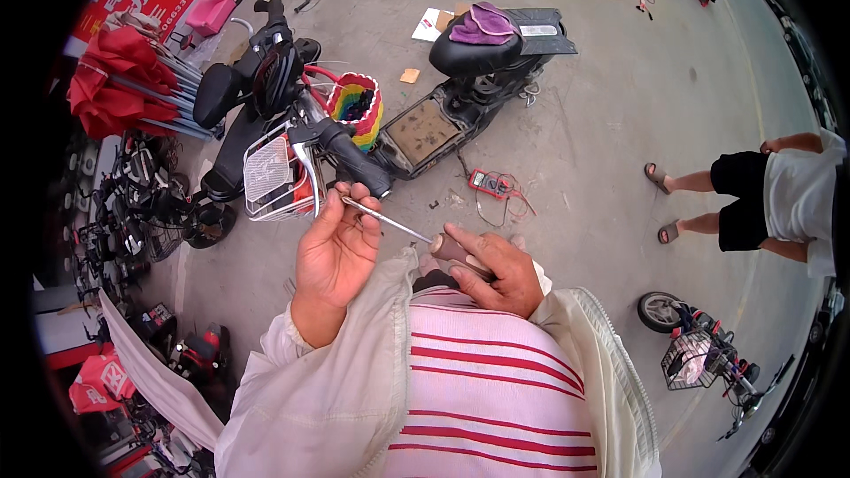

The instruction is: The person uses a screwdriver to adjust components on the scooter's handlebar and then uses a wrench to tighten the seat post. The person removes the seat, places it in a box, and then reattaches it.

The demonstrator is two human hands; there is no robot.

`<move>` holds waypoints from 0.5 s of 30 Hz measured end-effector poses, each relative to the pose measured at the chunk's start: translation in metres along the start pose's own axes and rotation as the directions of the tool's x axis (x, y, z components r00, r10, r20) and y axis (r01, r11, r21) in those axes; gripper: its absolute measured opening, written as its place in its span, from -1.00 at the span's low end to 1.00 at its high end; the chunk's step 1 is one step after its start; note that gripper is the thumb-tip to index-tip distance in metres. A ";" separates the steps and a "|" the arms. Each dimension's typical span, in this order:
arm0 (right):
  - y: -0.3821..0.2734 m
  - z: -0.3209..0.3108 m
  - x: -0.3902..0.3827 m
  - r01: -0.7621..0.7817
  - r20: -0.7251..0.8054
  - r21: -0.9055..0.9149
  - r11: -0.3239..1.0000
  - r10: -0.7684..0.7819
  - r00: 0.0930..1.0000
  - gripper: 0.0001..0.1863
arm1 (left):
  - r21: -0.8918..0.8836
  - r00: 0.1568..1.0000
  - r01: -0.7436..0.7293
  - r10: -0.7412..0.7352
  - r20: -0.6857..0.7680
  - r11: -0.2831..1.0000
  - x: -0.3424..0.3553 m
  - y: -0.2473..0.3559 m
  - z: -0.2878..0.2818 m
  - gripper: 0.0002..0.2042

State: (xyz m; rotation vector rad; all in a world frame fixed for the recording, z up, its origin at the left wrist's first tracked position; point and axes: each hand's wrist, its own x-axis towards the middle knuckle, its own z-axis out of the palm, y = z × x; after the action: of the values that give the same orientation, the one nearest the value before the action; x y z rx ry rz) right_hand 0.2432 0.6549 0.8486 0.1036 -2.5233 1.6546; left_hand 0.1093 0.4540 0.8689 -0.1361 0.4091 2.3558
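A screwdriver (390,220) with a bright metal shaft slants between my two hands in front of my chest. Its brown handle lies in my right hand (506,271), which is closed around it. The thumb and fingers of my left hand (332,258) pinch at the shaft's tip, palm turned up; whether a small part sits there too is hard to make out. Just beyond the left hand are a black handlebar grip (356,159) and brake lever (307,168). Farther on stands an electric scooter (482,97) with its footboard compartment uncovered and a purple cloth (483,24) on its seat.
A red multimeter (489,182) with leads lies on the ground right of the scooter. A rainbow-coloured basket (367,134) and white wire basket (266,173) are near the handlebar. Folded red umbrellas (119,88) stand left. At right are a person (797,186) and a parked bike (699,350).
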 end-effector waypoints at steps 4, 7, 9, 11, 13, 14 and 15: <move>0.028 -0.034 0.018 0.000 0.138 0.206 0.979 -0.029 0.990 -0.49 | 0.011 0.991 -0.121 0.121 -0.053 0.993 0.014 -0.023 0.013 -0.82; 0.047 -0.061 0.035 -0.010 0.228 0.251 0.968 -0.049 0.972 -0.51 | 0.039 0.970 -0.212 0.215 -0.115 0.976 0.024 -0.039 0.023 -0.83; 0.061 -0.070 0.046 -0.009 0.280 0.312 0.950 -0.083 0.956 -0.52 | 0.081 0.934 -0.294 0.304 -0.190 0.953 0.026 -0.050 0.030 -0.84; 0.072 -0.073 0.059 -0.017 0.332 0.380 0.925 -0.119 0.936 -0.53 | 0.141 0.909 -0.343 0.366 -0.198 0.929 0.031 -0.054 0.032 -0.84; 0.076 -0.074 0.070 -0.040 0.394 0.421 0.906 -0.143 0.908 -0.53 | 0.243 0.857 -0.397 0.452 -0.248 0.885 0.029 -0.057 0.036 -0.85; 0.077 -0.074 0.075 -0.054 0.421 0.440 0.896 -0.153 0.894 -0.54 | 0.316 0.818 -0.411 0.499 -0.286 0.855 0.028 -0.057 0.041 -0.86; 0.077 -0.074 0.082 -0.087 0.457 0.452 0.888 -0.147 0.877 -0.53 | 0.385 0.778 -0.420 0.544 -0.314 0.822 0.028 -0.055 0.043 -0.86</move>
State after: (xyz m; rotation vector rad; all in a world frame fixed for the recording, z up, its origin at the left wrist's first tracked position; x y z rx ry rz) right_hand 0.1577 0.7545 0.8188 0.6786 -2.3264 2.4398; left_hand 0.1279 0.5242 0.8899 -0.4376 1.1213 2.7343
